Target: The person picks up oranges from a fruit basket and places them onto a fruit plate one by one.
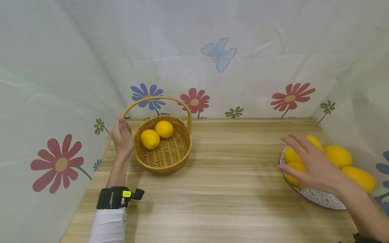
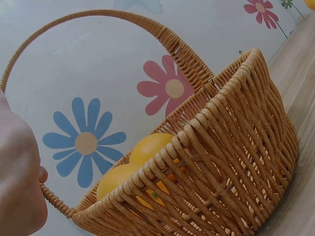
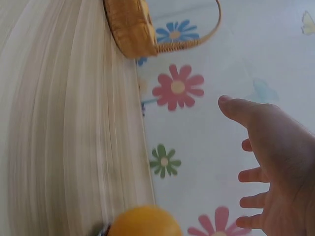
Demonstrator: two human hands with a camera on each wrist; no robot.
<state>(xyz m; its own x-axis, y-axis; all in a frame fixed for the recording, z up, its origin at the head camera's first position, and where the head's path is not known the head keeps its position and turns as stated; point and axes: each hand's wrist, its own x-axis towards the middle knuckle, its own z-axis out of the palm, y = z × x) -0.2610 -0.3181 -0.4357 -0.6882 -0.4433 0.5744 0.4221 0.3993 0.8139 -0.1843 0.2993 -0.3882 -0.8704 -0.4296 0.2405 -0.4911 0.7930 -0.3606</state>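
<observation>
My left hand (image 1: 123, 138) grips the left side of the arched handle (image 2: 115, 14) of a round wicker basket (image 1: 165, 168). Two yellow lemons (image 1: 150, 139) lie together at the back left inside the basket; in the left wrist view its rim and weave partly cover the lemons (image 2: 152, 147). Over a speckled plate (image 1: 322, 199) on the right, my right hand (image 1: 319, 165) is spread with its fingers apart and holds nothing. Several lemons (image 1: 338, 156) rest on that plate, some partly hidden behind the hand. One lemon (image 3: 145, 223) shows at the bottom of the right wrist view.
Basket and plate stand on a wood-grain table (image 1: 231, 189), with a stretch of tabletop between them. Pale curtains (image 1: 258, 67) printed with flowers and a butterfly rise at the back and on both sides. A black strap (image 1: 113, 198) circles the left wrist.
</observation>
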